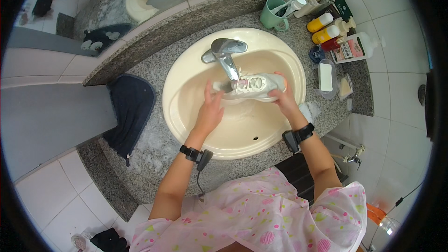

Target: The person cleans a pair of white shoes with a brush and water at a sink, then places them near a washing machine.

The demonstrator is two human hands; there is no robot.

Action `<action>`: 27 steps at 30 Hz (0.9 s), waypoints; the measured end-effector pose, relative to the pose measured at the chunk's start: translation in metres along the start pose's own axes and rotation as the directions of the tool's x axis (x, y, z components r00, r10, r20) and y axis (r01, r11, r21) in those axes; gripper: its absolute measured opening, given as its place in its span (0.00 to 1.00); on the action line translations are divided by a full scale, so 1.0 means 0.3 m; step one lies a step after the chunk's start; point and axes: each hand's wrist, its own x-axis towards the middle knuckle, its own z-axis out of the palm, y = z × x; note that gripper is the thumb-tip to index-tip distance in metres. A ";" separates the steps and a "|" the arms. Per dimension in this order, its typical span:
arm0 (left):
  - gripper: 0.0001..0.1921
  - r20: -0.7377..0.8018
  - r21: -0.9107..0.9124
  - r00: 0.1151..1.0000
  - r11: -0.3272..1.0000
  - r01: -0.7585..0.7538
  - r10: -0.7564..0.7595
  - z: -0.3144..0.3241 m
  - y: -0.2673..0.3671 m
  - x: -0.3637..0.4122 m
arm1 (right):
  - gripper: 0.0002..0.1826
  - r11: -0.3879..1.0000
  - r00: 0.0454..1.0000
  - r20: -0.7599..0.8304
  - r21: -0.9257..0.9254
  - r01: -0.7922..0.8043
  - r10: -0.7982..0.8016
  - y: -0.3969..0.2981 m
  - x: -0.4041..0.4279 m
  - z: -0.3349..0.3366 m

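Note:
A wet white lace-up sneaker [260, 85] lies sideways under the spout of the chrome faucet [225, 54], over the bowl of a cream oval sink [196, 122]. My right hand [285, 99] grips its toe end, thumb on the near side and fingertips on the far side. By the heel end, my left hand [210, 108] has its fingers spread and slightly blurred; whether the fingertips touch the heel I cannot tell. White laces are threaded across the shoe's upper. Part of the shoe's opening is hidden behind the spout.
White suds [157, 147] spot the granite counter [140, 178]. A dark cloth [131, 112] lies left of the sink. On the right stand a green mug [273, 14] with toothbrushes, several bottles [325, 35] and a white soap bar [326, 77] in a dish. A mirror [105, 7] runs behind.

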 end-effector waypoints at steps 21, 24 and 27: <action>0.30 0.012 -0.397 0.960 0.880 0.262 -0.280 0.047 -0.057 -0.093 | 0.24 0.211 0.585 0.398 -0.671 0.711 -0.706 -0.113 -0.420 -0.047; 0.29 0.052 -0.498 0.951 0.817 0.290 -0.305 0.070 -0.091 -0.108 | 0.30 0.316 0.542 0.190 -0.638 0.702 -0.819 -0.095 -0.310 -0.013; 0.28 0.073 -0.563 0.951 0.774 0.289 -0.302 0.085 -0.099 -0.103 | 0.30 0.542 0.720 0.107 -0.584 0.604 -0.686 -0.031 -0.196 -0.055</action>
